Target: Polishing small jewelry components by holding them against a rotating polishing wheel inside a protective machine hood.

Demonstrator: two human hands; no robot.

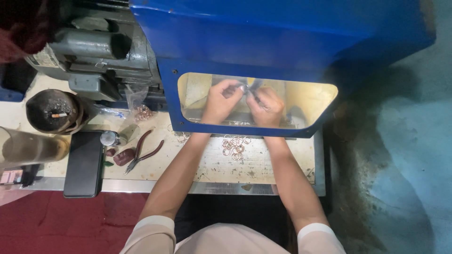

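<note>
You're reaching both hands in behind the clear window [306, 101] of the blue guard [282, 33], mid frame. Your left hand [220, 102] is curling its fingers & pinching a small shiny bit [243, 88] at the tips. Your right hand [267, 107] is curling too, pinching something thin right next to it; it's blurry, so can't tell what. The 2 hands are almost touching at the tips. A pile of small rings [235, 146] is lying on the table [212, 167] just below the window, between your arms. Pliers [143, 151] are lying to the left of them. A black phone [84, 162] is lying lower left. An ashtray [55, 112] is sitting at the left, near a grey motor [94, 47] at upper left.
</note>
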